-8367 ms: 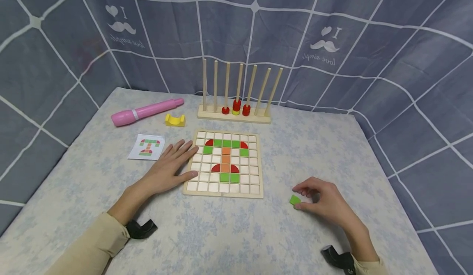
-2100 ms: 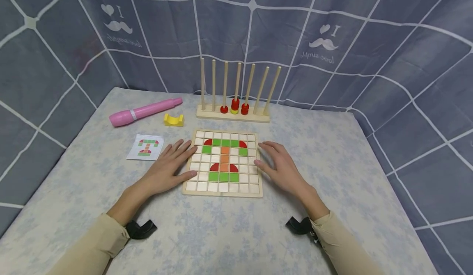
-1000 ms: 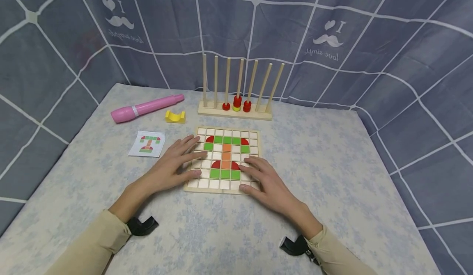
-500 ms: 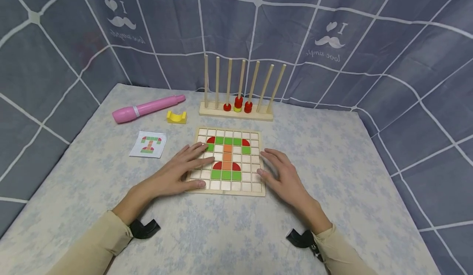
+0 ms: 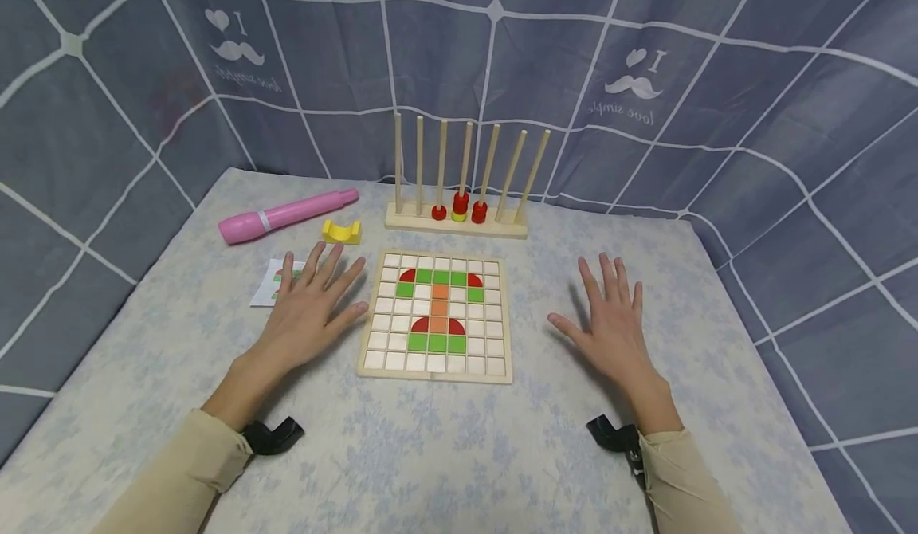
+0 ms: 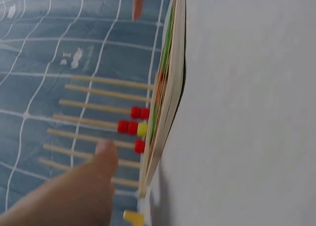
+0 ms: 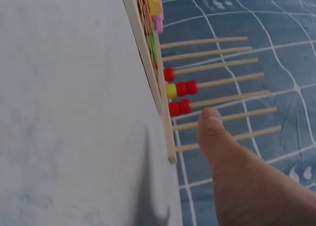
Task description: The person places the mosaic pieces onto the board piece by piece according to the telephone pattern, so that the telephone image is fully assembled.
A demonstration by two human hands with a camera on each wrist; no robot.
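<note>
A square wooden grid board (image 5: 437, 376) lies between my hands in the head view. Red, green and orange tiles (image 5: 439, 311) form a T-like figure in it, with pale cells around them. My left hand (image 5: 304, 311) is spread left of the board, holding nothing and partly covering a printed pattern card (image 5: 264, 291). On the other side, my right hand (image 5: 610, 327) is spread with straight fingers, apart from the board and holding nothing. The left wrist view catches the board's edge (image 6: 170, 100) side-on beyond the thumb. Shadows fall beneath both hands.
Behind the board stands a wooden peg rack (image 5: 455, 225) with red and yellow beads on its middle pegs. A yellow curved block (image 5: 342, 233) and a pink stick-shaped object (image 5: 287, 215) lie at the back left. A blue checked curtain (image 5: 545, 64) borders the table.
The green tile my right hand pinched earlier now appears to sit in the board's bottom green row. Both hands, touching or near the board moments ago, have moved outward and spread their fingers.
</note>
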